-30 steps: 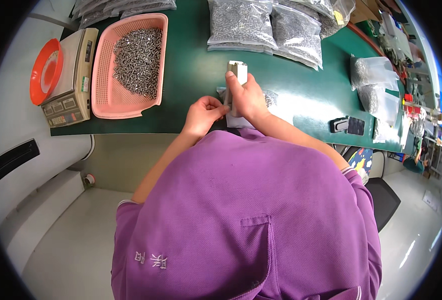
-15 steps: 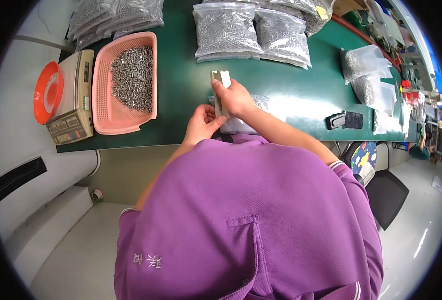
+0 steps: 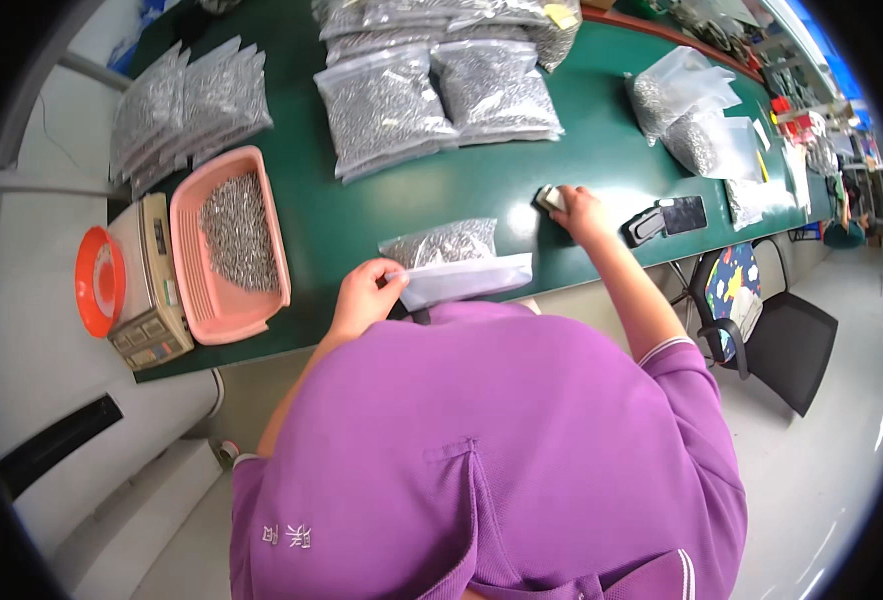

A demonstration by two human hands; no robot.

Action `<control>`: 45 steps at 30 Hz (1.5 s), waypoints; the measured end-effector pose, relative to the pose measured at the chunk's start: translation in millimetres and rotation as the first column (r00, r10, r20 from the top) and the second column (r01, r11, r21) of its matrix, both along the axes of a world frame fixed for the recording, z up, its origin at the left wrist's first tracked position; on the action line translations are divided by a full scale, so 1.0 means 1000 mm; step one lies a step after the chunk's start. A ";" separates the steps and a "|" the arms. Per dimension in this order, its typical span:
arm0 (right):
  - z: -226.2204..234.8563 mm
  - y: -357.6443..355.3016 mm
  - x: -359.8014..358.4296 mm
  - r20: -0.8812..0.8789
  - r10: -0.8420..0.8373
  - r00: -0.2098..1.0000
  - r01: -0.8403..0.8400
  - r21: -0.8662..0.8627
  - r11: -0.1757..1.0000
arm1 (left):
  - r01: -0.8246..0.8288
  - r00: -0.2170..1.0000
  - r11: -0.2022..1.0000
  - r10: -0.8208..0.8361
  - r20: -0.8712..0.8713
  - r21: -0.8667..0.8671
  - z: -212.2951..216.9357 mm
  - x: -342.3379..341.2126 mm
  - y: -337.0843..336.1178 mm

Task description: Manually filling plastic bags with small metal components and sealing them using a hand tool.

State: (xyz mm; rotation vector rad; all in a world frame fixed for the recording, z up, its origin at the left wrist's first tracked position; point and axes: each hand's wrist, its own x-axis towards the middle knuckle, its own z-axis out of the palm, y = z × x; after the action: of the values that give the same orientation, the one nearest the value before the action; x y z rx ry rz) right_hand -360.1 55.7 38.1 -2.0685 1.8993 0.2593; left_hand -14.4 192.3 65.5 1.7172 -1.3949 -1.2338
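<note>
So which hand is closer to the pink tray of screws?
Left. The left hand pinches the bag just right of the pink tray; the right hand is far across the table.

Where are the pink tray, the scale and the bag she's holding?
Pink tray (image 3: 224, 322): head view, on its near rim.
Scale (image 3: 149, 310): head view, on its front panel.
Bag (image 3: 452, 258): head view, on its middle.

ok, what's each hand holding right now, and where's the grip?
Left hand pinches the clear bag of small metal parts at its left end. Right hand rests on a small grey object on the green table; grip cannot be told.
</note>
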 end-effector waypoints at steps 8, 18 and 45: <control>0.075 0.069 0.047 0.584 0.457 0.670 -0.492 -0.111 0.863 | 0.006 0.992 0.992 -0.022 -0.124 -0.127 0.012 0.005 0.017; 0.103 0.034 0.060 0.378 0.658 0.651 -0.547 -0.367 0.752 | -0.032 0.986 0.956 0.078 0.148 -0.292 0.057 0.012 -0.022; -0.026 0.063 0.103 0.824 -0.379 0.421 0.006 0.415 0.910 | 0.014 0.988 0.981 0.016 -0.154 0.193 -0.059 -0.011 -0.015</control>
State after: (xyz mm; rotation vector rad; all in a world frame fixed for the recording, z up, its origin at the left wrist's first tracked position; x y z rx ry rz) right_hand -257.2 119.2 12.5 -1.2376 1.2240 -0.4745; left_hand -25.7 177.6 6.9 1.7066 -1.2161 -1.5107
